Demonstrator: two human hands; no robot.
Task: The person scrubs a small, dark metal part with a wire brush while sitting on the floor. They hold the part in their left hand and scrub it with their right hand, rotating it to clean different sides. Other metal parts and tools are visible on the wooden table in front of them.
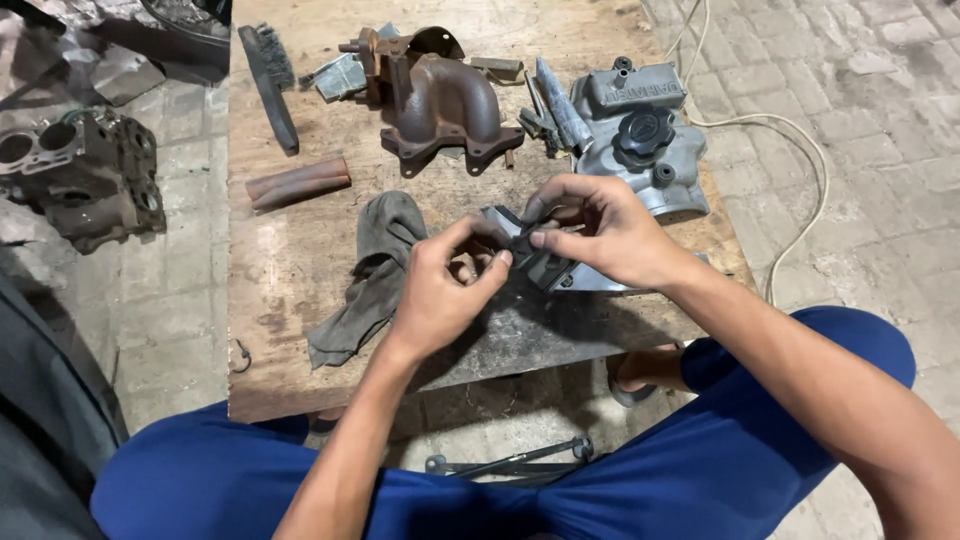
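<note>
Both hands meet over the middle of the tabletop point(290, 260). Left hand point(440, 290) is curled, thumb and forefinger pinching the near edge of a small dark metal part point(535, 262). Right hand point(600, 230) comes in from 3 o'clock, thumb and forefinger pressed together on the same part's top edge. The part sits just above the wood, partly hidden by fingers; can't tell its exact shape.

Around it:
- grey rag point(375, 270) at 9 o'clock of the hands, touching the left wrist area
- rusty cast elbow manifold point(440, 105) at 12 o'clock
- grey valve cover with black cap point(640, 130) at 1 o'clock, just beside the right hand
- rusty short tube point(298, 182) at 10 o'clock
- wire brush point(268, 85) further out at 11 o'clock
- engine block point(75, 175) on the floor, well apart at 9 o'clock

My read on doing it well: keep the left-hand pinch as the fixed anchor and let only the right-hand fingertips work. Stay low over the tabletop so anything that slips lands on wood, not the pavers. Greasy surface likely, so wipe fingers on the rag if the grip starts sliding.
</note>
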